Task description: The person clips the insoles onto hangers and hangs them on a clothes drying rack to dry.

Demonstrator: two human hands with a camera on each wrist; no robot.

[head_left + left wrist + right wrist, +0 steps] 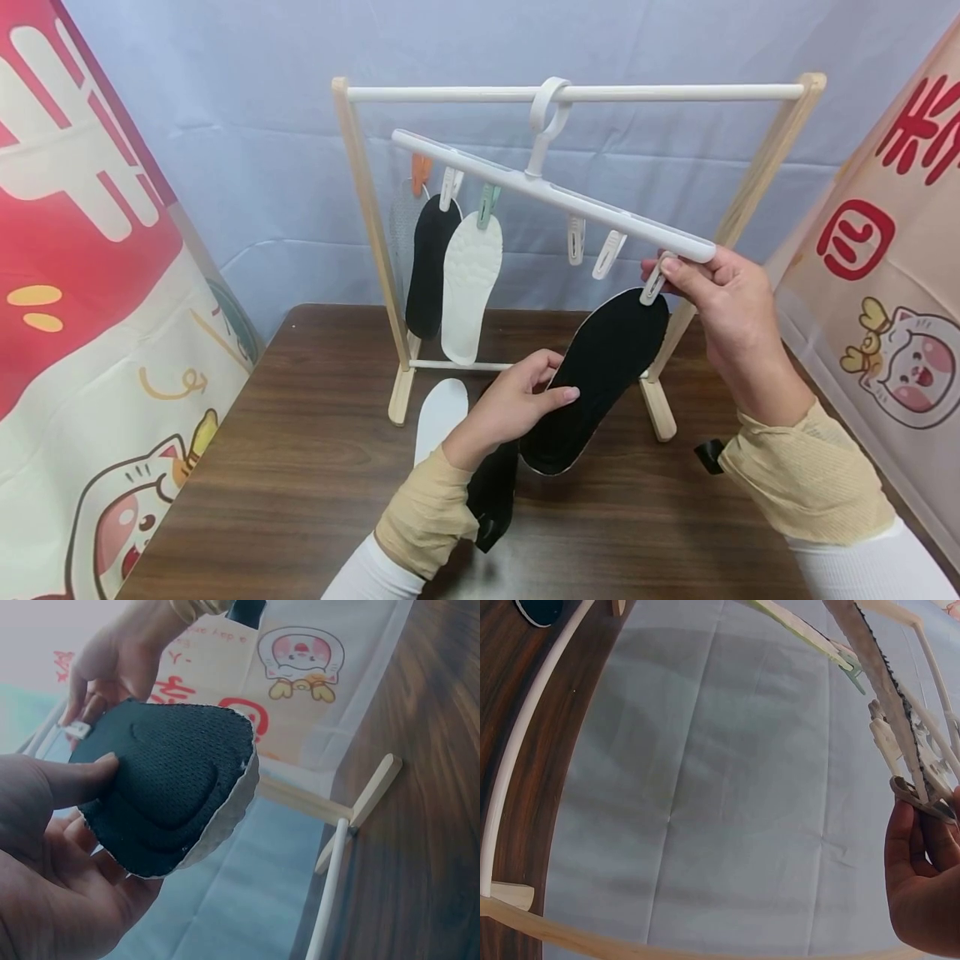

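Note:
A black insole (600, 375) slants below the low right end of a tilted white clip hanger (615, 218). My left hand (517, 400) grips the insole by its side, thumb on the black face and fingers behind, as the left wrist view (142, 787) also shows. My right hand (738, 312) pinches the white end clip (655, 279) at the hanger's tip; the insole's upper end is at this clip's jaws. In the right wrist view the insole (889, 682) appears edge-on above the right hand (930, 877). Two other white clips (576, 240) hang free nearby.
The hanger hooks over the white rod (675, 93) of a wooden stand (371, 225). From its left half hang a white insole (471, 283), a black one (431, 275) and a greyish one (403, 233). On the brown table (300, 467) lie a white insole (438, 417) and a black one (495, 483).

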